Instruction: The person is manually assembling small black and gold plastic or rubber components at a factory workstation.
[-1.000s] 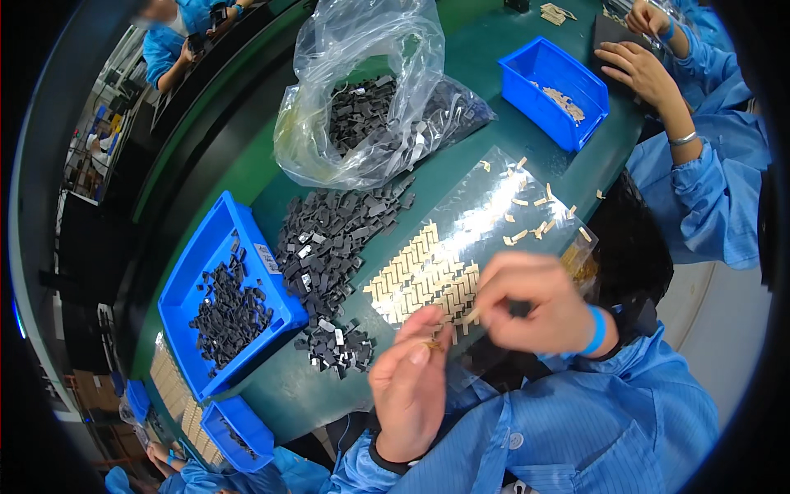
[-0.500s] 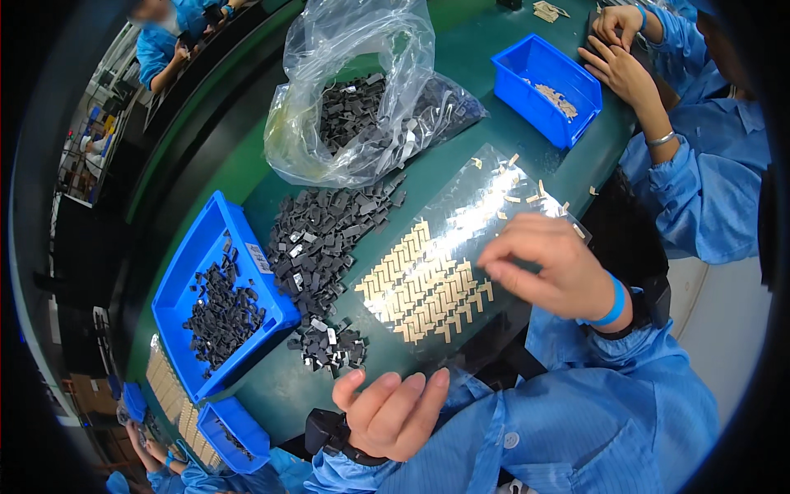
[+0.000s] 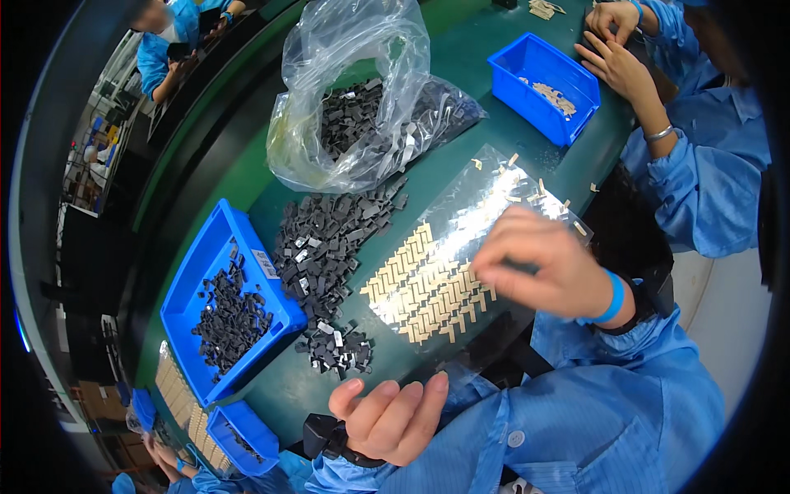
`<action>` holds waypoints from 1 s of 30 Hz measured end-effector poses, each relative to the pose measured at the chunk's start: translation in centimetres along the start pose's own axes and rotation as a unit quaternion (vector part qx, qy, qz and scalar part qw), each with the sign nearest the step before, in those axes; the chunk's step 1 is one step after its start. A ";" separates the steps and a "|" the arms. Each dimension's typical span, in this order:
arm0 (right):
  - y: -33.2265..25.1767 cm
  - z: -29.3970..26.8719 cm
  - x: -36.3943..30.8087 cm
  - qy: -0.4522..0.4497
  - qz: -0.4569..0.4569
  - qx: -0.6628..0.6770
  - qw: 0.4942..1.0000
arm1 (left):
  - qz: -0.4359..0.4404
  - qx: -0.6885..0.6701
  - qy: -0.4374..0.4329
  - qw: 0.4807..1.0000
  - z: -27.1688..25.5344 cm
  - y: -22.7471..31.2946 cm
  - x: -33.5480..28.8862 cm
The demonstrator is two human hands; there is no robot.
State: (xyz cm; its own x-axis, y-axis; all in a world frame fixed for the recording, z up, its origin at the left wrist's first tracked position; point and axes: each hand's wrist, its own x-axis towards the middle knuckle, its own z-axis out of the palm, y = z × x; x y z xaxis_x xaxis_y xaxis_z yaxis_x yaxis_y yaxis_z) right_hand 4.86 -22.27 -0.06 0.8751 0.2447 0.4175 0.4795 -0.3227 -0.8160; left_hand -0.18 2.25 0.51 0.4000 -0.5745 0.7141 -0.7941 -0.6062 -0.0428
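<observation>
A clear plastic sheet (image 3: 457, 236) lies on the green table, with rows of small cream L-shaped pieces (image 3: 436, 298) set close together on its near part. My right hand (image 3: 547, 267), slightly blurred, hovers over the right edge of these rows. Its thumb and fingers come together in a pinch; whatever is between them does not show. My left hand (image 3: 393, 418) is held near the table's front edge with fingers curled up; its palm is hidden. Just beyond it sits a small heap of black parts (image 3: 336, 349), joined to a larger pile of black parts (image 3: 325, 239).
An open plastic bag (image 3: 354, 37) of black parts stands behind the pile. Blue bins (image 3: 173, 300) hold black parts at left; another blue bin (image 3: 527, 103) at back right holds cream pieces. A co-worker's hands (image 3: 621, 70) work at far right. More cream pieces (image 3: 188, 403) lie left.
My right hand has shifted slightly left and up over the sheet, its fingers still pinched. My left hand has barely moved. The whole view has shifted a little.
</observation>
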 end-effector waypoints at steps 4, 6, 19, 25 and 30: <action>-1.1 1.4 0.6 -0.165 -0.003 0.177 0.970 | 0.022 0.003 -0.015 1.000 -0.3 -0.1 0.4; -1.2 2.0 0.7 -0.187 0.000 0.203 0.961 | 0.019 -0.007 -0.008 1.000 -0.3 0.2 0.4; -1.8 2.5 0.6 -0.194 -0.040 0.145 0.969 | 0.025 -0.023 -0.104 0.994 -0.6 0.1 1.4; -1.4 1.1 0.3 -0.004 0.018 0.075 0.997 | -0.242 -0.022 -0.074 0.967 0.3 -2.3 -1.4; -0.7 1.3 0.2 0.030 0.030 0.082 0.996 | -0.400 -0.012 -0.113 0.909 -0.3 -4.2 -3.6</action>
State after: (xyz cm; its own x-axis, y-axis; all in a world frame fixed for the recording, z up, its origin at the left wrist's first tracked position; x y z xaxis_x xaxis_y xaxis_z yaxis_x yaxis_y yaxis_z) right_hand 4.66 -20.81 0.07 0.9065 0.1726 0.3853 0.4137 -0.1809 -0.8922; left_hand 1.59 7.01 -1.72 0.9364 -0.0544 0.3468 -0.2153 -0.8693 0.4450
